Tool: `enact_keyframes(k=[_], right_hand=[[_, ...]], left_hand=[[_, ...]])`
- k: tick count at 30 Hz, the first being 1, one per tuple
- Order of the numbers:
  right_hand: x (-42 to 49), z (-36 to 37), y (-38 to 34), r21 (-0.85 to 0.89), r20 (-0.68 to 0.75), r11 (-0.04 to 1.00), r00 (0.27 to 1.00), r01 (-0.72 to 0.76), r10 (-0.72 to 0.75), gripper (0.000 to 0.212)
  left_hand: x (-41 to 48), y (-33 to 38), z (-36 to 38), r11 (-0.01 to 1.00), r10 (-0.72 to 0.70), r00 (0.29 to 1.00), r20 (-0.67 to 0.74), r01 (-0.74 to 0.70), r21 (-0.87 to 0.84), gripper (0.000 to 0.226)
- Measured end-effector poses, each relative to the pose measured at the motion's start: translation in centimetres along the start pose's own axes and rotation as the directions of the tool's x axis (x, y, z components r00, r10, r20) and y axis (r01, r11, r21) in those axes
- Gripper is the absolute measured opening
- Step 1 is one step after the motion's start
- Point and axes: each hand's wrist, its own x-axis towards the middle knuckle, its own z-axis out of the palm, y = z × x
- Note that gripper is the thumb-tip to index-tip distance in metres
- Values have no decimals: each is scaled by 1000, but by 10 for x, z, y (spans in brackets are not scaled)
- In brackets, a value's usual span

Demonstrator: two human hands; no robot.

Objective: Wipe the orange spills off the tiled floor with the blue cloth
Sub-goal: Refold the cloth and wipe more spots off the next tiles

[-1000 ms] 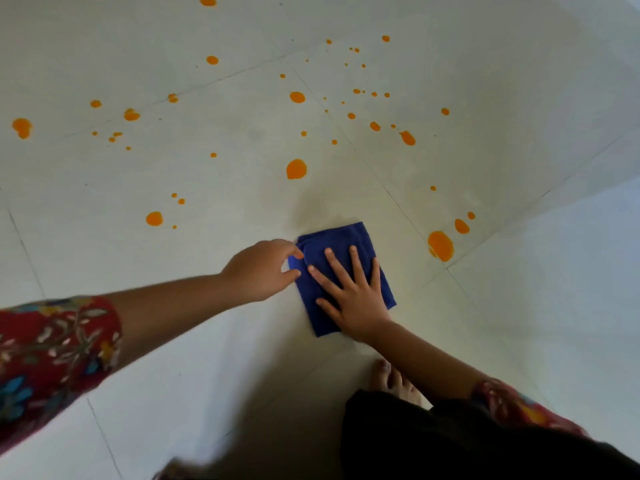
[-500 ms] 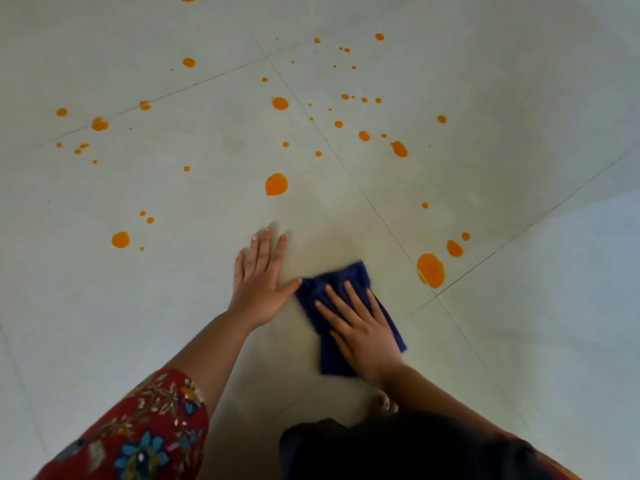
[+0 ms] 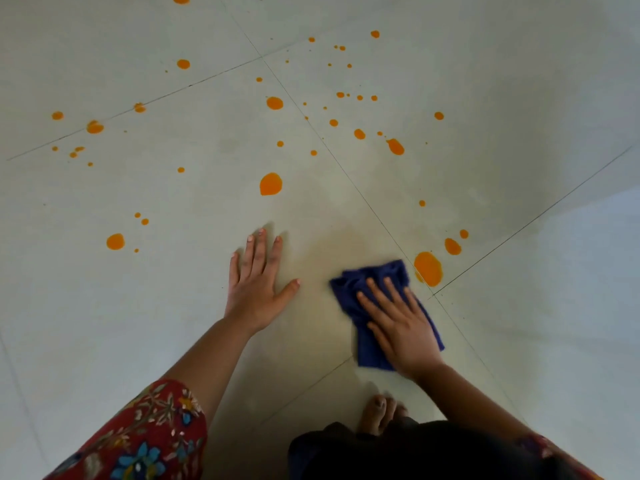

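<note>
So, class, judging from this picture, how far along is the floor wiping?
Done: a faint smeared patch between the hands looks wiped. In hand: the right hand presses the blue cloth flat beside the large orange spill; the left hand rests on the tile. Left: nearly every orange drop.

You find no readable text, no labels, no brands, no numbers, no signs anywhere in view.

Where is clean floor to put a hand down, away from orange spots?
Free: the strip between the left hand and the blue cloth, and the tile right of the cloth. Crowded: beyond the central drop, and by the big drop at the cloth's far corner.
</note>
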Motion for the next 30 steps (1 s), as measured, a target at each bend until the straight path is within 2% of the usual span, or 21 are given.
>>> enact_keyframes(k=[2, 4, 5, 8, 9, 10, 11, 12, 14, 16, 17, 19, 21, 23, 25, 26, 27, 30], right_hand=[[26, -2, 3, -16, -26, 990, 990, -139, 138, 52], [51, -2, -17, 11, -50, 978, 977, -206, 207, 53], [51, 0, -27, 14, -47, 980, 979, -197, 198, 54], [1, 9, -26, -31, 38, 999, 999, -13, 14, 54], [-24, 14, -13, -53, 38, 998, 999, -19, 21, 54], [-46, 16, 1, -62, 27, 992, 994, -105, 107, 55], [-62, 13, 18, -56, 14, 961, 963, -269, 271, 57], [-69, 9, 33, -38, 2, 896, 897, -442, 443, 60], [-56, -1, 55, 20, 12, 738, 738, -675, 675, 67], [-22, -11, 67, 82, -2, 632, 634, -771, 774, 71], [0, -15, 71, 100, -13, 611, 613, -785, 790, 70], [39, -19, 70, 113, -12, 651, 654, -751, 757, 63], [51, -15, 53, 101, -62, 782, 781, -615, 622, 59], [29, -10, 34, 85, -45, 906, 906, -415, 420, 57], [-7, -7, 41, 85, -22, 940, 942, -331, 334, 56], [-18, -8, 55, 88, -42, 925, 927, -369, 373, 56], [-23, -10, 73, 99, -62, 881, 881, -463, 470, 57], [12, -21, 122, 145, -89, 674, 669, -725, 738, 58]], left_hand=[[-1, 6, 1, 999, 32, 999, -30, -31, 25, 79], [0, 17, 4, 994, 97, 993, -61, -94, 52, 72], [2, 25, 4, 992, 124, 990, -60, -122, 36, 71], [11, 38, 6, 980, 199, 980, -3, -199, 11, 72], [13, 40, 8, 975, 221, 975, 23, -222, 29, 71], [13, 38, 11, 971, 230, 973, 30, -232, 58, 70], [13, 39, 14, 969, 232, 972, 21, -233, 83, 69], [12, 38, 17, 969, 225, 974, 3, -224, 102, 67], [12, 38, 19, 968, 223, 974, -36, -217, 125, 66], [12, 37, 21, 965, 232, 971, -56, -222, 143, 64], [12, 37, 22, 963, 232, 971, -65, -220, 154, 64], [12, 38, 23, 961, 237, 968, -81, -221, 167, 63], [12, 37, 24, 960, 233, 968, -89, -215, 178, 62], [12, 38, 25, 960, 235, 968, -87, -217, 179, 62], [15, 38, 25, 959, 241, 967, -87, -223, 176, 62], [15, 37, 26, 960, 238, 967, -90, -221, 172, 62], [15, 37, 26, 961, 237, 967, -94, -219, 171, 62], [12, 37, 27, 963, 232, 967, -106, -214, 161, 62]])
